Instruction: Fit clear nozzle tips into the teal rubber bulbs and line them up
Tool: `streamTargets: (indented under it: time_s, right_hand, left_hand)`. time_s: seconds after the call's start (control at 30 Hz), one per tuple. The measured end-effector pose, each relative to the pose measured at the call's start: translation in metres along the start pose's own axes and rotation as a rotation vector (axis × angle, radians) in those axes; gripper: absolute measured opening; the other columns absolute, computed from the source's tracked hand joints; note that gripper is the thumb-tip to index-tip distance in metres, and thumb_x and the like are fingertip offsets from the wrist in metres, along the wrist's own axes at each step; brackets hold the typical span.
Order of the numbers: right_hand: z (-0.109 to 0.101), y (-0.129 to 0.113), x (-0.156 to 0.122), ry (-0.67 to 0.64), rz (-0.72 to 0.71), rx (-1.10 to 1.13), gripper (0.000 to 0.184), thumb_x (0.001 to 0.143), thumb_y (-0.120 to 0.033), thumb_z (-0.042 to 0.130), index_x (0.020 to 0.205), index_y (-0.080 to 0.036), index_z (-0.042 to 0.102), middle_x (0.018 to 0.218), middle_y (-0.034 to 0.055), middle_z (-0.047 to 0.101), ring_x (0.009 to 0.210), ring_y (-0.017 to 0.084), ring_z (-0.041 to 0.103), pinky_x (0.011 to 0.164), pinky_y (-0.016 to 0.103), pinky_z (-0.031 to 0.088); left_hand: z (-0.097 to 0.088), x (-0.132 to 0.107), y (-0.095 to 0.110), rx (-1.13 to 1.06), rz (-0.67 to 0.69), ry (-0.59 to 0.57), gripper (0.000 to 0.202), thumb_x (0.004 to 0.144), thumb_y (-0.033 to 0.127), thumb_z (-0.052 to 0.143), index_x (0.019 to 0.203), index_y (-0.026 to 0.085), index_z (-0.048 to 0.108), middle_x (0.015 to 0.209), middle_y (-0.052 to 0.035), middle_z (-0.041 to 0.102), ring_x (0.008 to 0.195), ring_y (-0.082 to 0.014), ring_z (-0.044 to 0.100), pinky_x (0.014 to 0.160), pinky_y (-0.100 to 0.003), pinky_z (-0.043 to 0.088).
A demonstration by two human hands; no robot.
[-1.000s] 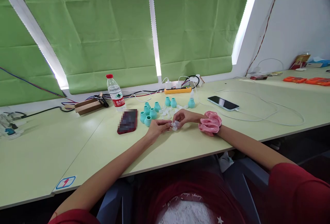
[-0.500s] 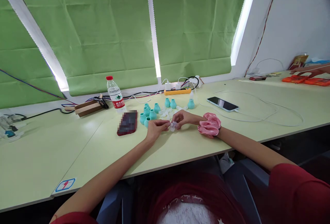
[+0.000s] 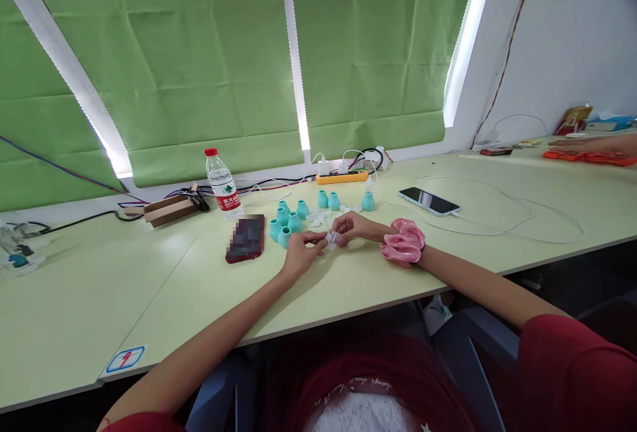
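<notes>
Between my two hands is a small clear plastic piece [image 3: 333, 239], its exact kind too small to make out. My left hand [image 3: 302, 251] pinches it from the left with thumb and forefinger. From the other side my right hand [image 3: 350, 226] has its fingers closed on the same piece. Several turquoise rubber bulbs [image 3: 294, 222] stand upright just left of and behind my hands. Loose translucent plastic parts [image 3: 318, 218] lie behind my fingers. One turquoise bulb [image 3: 367, 202] bears a clear pointed tip and stands behind my right wrist.
A dark red phone [image 3: 245, 238] lies left of the bulbs, near a water bottle [image 3: 223, 183]. To the right a charging phone [image 3: 429, 201] trails a white cable. An orange power strip [image 3: 342, 178] runs along the back. Another person's hand [image 3: 597, 144] rests over orange items at far right.
My hands stay together on the clear piece, which has turned slightly between the fingers. At far right the other person's hand has shifted and flattened over the orange items.
</notes>
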State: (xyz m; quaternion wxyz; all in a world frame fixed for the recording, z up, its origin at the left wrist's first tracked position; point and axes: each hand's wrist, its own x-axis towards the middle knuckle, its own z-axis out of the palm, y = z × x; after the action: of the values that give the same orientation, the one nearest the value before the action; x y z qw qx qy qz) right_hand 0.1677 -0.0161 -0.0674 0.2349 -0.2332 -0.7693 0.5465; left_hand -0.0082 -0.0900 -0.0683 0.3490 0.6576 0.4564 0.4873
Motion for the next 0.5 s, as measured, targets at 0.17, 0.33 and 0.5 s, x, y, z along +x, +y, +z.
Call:
streamTargets:
  time_s: [0.17, 0.33, 0.5]
  right_hand:
    - [0.0031, -0.0004, 0.0001, 0.046, -0.041, 0.013, 0.029, 0.053, -0.027, 0.07, 0.075, -0.011, 0.058, 0.067, 0.0013, 0.062, 0.056, 0.009, 0.055, 0.055, 0.024, 0.045]
    - [0.0075, -0.0012, 0.0007, 0.105, -0.082, 0.014, 0.028, 0.052, -0.026, 0.07, 0.073, -0.01, 0.059, 0.064, 0.0013, 0.061, 0.055, 0.009, 0.053, 0.054, 0.023, 0.044]
    - [0.0094, -0.0019, 0.0014, 0.158, -0.082, 0.045, 0.028, 0.052, -0.027, 0.07, 0.071, -0.01, 0.06, 0.061, 0.0009, 0.061, 0.053, 0.008, 0.053, 0.055, 0.023, 0.045]
  left_hand:
    - [-0.0005, 0.0009, -0.0028, -0.041, -0.034, 0.019, 0.027, 0.06, 0.025, 0.063, 0.083, 0.011, 0.067, 0.083, -0.0081, 0.066, 0.056, -0.0116, 0.055, 0.05, -0.023, 0.048]
    - [-0.0016, 0.0027, -0.0064, -0.077, -0.045, 0.018, 0.028, 0.062, 0.025, 0.061, 0.086, 0.012, 0.066, 0.086, -0.0081, 0.065, 0.063, -0.0121, 0.054, 0.053, -0.023, 0.047]
    - [-0.0026, 0.0045, -0.0085, 0.014, 0.073, -0.002, 0.025, 0.065, 0.024, 0.058, 0.087, 0.015, 0.066, 0.088, -0.0077, 0.062, 0.069, -0.0138, 0.053, 0.055, -0.023, 0.046]
